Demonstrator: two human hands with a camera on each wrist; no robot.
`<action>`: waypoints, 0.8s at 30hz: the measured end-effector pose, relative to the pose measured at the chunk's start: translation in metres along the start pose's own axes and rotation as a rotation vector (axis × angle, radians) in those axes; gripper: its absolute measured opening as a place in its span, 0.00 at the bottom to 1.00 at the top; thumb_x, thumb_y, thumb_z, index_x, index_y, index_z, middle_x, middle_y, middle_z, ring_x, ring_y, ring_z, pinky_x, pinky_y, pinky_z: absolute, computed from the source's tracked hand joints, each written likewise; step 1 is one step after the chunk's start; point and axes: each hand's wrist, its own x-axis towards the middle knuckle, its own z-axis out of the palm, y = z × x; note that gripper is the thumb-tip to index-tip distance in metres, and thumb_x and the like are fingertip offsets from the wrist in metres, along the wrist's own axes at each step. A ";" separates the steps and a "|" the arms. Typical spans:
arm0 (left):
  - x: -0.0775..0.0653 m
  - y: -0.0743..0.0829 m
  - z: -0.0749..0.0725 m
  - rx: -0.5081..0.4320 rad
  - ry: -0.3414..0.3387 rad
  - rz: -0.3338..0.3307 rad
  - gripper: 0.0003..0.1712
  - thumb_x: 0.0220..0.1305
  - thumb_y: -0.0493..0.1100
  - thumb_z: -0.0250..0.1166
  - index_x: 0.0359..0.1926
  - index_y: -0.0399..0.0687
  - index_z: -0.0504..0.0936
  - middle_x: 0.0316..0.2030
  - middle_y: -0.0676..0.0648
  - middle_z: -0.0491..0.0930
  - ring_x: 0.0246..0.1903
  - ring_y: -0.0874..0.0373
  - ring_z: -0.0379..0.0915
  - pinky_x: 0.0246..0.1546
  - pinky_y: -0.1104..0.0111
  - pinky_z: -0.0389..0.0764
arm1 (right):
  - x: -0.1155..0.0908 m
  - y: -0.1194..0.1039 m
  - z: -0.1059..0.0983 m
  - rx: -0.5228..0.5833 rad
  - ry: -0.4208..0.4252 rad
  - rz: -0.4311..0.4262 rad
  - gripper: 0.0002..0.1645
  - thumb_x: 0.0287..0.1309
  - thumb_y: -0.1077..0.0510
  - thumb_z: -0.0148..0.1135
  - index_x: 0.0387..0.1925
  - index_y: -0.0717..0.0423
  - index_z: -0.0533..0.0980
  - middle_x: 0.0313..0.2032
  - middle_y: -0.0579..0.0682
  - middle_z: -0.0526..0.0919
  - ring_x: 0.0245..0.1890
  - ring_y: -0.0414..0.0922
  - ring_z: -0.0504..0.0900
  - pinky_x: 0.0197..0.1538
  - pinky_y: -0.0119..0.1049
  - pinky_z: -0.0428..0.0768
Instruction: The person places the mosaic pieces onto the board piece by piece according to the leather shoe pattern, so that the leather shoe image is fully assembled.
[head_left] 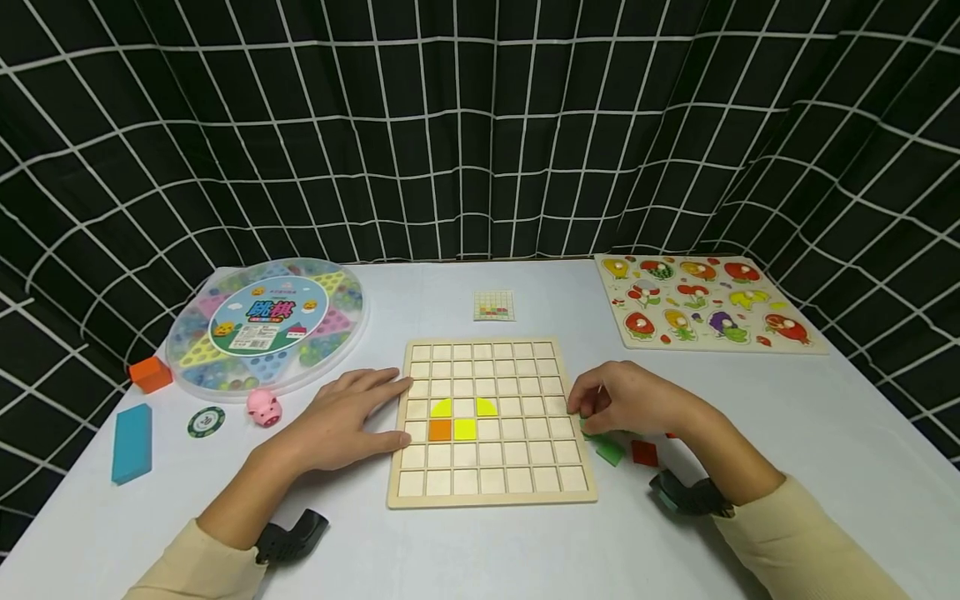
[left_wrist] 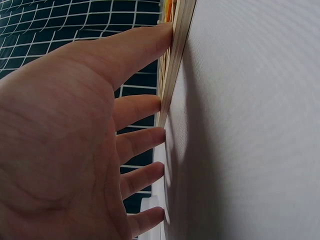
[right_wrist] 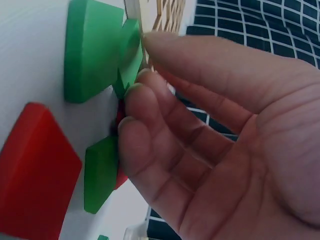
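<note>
Touches the left edge of the grid board (head_left: 491, 456), centre of the head view, with straight, spread fingers of the left hand (head_left: 337, 429). Bends the fingers of the right hand (head_left: 626, 402) at the board's right edge, among green pieces (head_left: 610, 452); cannot tell whether pinching one. Shows a red piece (head_left: 644, 453) just beside, right of centre. Bears, left of the board's middle, an orange tile (head_left: 440, 430) beside a yellow square (head_left: 465, 429), with two rounded yellow tiles above. Farther out on the tabletop (head_left: 360, 558), includes a small card (head_left: 493, 306) at upper centre, a fruit puzzle (head_left: 712, 304) at upper right, and a round game box (head_left: 266, 325) at upper left.
</note>
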 end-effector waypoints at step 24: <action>0.000 0.001 0.000 -0.004 0.005 -0.001 0.45 0.64 0.67 0.66 0.77 0.58 0.67 0.77 0.43 0.64 0.76 0.38 0.55 0.72 0.35 0.56 | -0.005 -0.010 0.004 -0.144 0.044 0.050 0.14 0.50 0.67 0.78 0.30 0.50 0.79 0.30 0.46 0.77 0.34 0.43 0.75 0.35 0.34 0.78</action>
